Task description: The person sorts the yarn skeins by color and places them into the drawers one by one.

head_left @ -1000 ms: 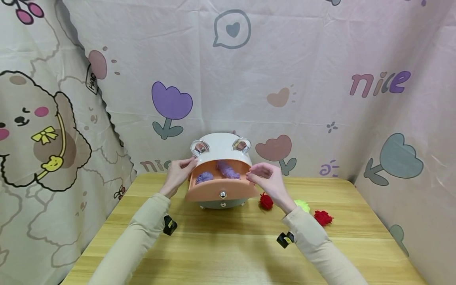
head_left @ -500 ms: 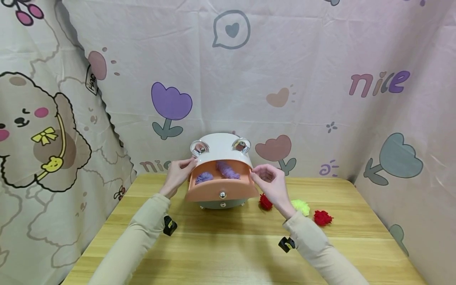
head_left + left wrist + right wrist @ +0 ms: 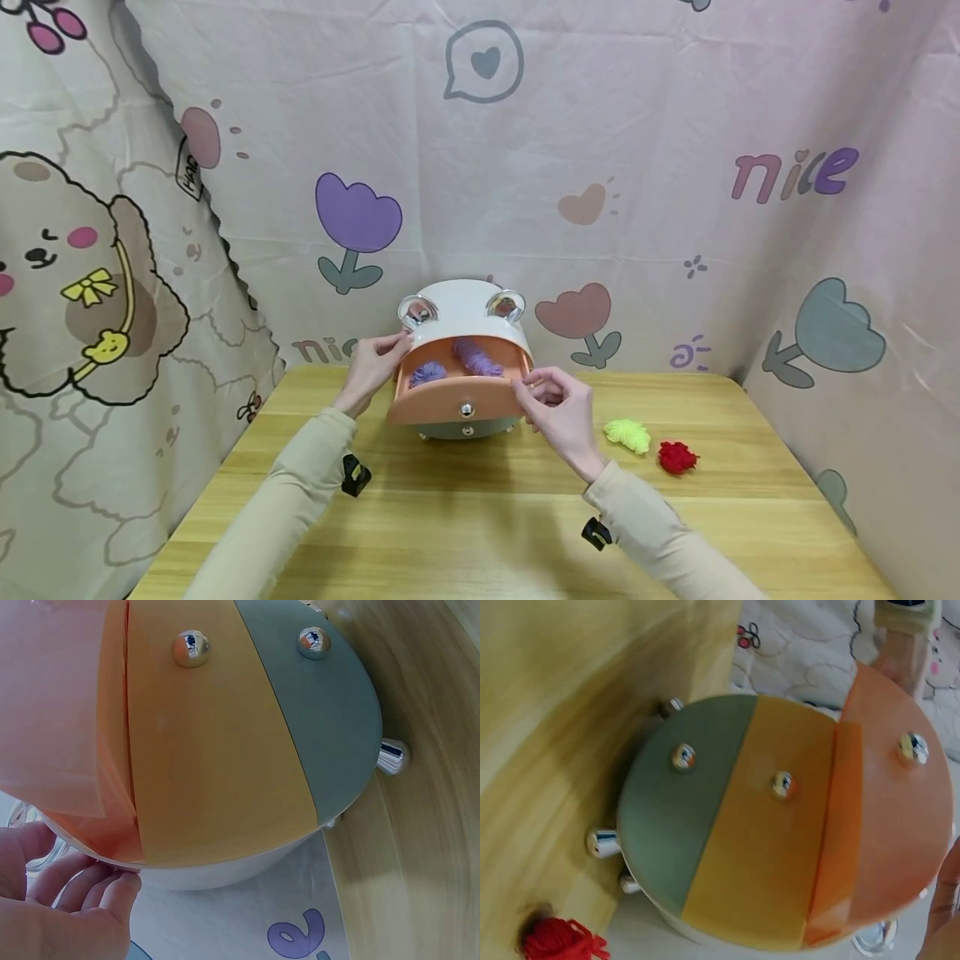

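The rim of a rounded toy cabinet (image 3: 465,312) is gripped at its left side by the left hand (image 3: 371,367), thumb and fingers bent around the edge. The cabinet, white-topped with two silver ring ears (image 3: 461,310), is stood on a wooden table (image 3: 450,533). Its coral top drawer (image 3: 442,403), silver-knobbed, is pulled out, and two purple yarn bundles (image 3: 477,358) are held inside. At the drawer's right end the right hand (image 3: 558,408) is placed, fingers bent; whether the edge is pinched cannot be told. Farther right, a lime yarn bundle (image 3: 627,435) and a red yarn bundle (image 3: 678,457) are seen.

A yellow middle drawer (image 3: 217,750), concealed in the head view, is revealed by both wrist views; another red ball of yarn (image 3: 559,941) is shown only by the right wrist.

Compared with half a second ago, the right hand has been lowered, and that ball has been covered in the head view.
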The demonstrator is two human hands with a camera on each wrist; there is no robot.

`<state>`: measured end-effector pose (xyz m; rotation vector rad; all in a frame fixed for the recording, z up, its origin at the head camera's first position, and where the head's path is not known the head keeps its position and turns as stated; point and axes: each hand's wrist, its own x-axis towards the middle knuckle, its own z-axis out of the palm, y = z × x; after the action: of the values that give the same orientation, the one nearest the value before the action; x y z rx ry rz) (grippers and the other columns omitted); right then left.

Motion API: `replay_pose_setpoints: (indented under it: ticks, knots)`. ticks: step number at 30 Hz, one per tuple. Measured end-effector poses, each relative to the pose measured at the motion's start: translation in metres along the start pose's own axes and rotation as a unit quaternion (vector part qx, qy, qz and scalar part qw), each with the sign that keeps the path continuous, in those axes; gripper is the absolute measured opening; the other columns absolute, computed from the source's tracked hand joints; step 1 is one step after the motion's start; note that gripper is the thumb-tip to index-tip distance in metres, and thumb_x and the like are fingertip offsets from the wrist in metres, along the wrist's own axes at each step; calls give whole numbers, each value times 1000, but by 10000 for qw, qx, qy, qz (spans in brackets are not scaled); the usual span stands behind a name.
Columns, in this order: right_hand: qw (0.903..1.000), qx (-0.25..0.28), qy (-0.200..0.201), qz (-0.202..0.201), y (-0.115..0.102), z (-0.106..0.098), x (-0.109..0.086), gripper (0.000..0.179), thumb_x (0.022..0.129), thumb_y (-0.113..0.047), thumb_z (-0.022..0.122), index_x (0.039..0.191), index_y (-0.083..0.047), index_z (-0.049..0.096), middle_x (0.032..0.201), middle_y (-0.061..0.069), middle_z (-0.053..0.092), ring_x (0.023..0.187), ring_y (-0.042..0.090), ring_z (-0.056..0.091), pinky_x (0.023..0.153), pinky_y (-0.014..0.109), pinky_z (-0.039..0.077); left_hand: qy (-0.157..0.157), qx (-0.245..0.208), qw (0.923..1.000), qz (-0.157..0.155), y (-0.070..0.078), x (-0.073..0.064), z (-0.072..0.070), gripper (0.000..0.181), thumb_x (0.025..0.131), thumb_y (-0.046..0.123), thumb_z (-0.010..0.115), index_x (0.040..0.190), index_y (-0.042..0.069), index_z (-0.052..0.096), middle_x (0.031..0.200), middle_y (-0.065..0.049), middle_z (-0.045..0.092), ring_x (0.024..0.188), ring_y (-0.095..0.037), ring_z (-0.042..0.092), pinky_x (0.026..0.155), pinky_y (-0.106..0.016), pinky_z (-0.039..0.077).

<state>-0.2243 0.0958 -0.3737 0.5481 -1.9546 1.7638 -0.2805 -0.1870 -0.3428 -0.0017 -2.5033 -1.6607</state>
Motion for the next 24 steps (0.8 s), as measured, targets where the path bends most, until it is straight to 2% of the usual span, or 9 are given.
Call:
replay_pose_setpoints:
  ticks: [5,10,12,16,18,24]
  knots:
    - [9987,-54,-247,-453,3,11,-11,8,85,-2,77,84,3,71,66,21,72,46,0,61,41,25,53,-26,37,10000,21,0,0,1,47,103,29,56,142,2,54,149,-19,52,140,-36,50,116,-47,43]
    - [9947,-172,-409,-929,5,24,-16,6,83,1,78,83,0,72,66,16,73,51,-2,62,45,19,54,1,70,10000,50,1,0,0,47,103,29,56,142,2,55,149,-19,51,140,-36,50,116,-47,42]
    - [9914,-257,-391,-1218,8,29,-17,8,80,6,78,82,1,72,66,16,73,52,0,63,46,18,54,4,78,10000,48,1,0,0,47,103,29,56,141,2,55,149,-19,51,140,-36,49,116,-47,42]
    - [9831,-399,-315,-1760,17,39,-18,14,73,11,80,80,4,70,63,17,71,51,13,67,49,18,55,1,79,10000,3,1,-1,0,47,103,29,56,142,2,54,150,-19,51,141,-37,49,117,-47,42]
    - [9801,-421,-302,-1916,20,42,-19,16,72,12,81,80,4,70,63,16,72,51,17,68,51,17,56,7,80,10000,-6,1,-1,0,47,103,29,56,142,2,54,150,-19,51,141,-36,48,117,-47,42]
    - [9690,-502,-347,-2396,26,48,-17,20,72,6,84,86,1,70,67,13,74,53,16,70,52,17,57,-9,100,9999,29,2,-1,0,49,103,32,57,142,3,54,149,-19,51,141,-37,48,117,-48,41]
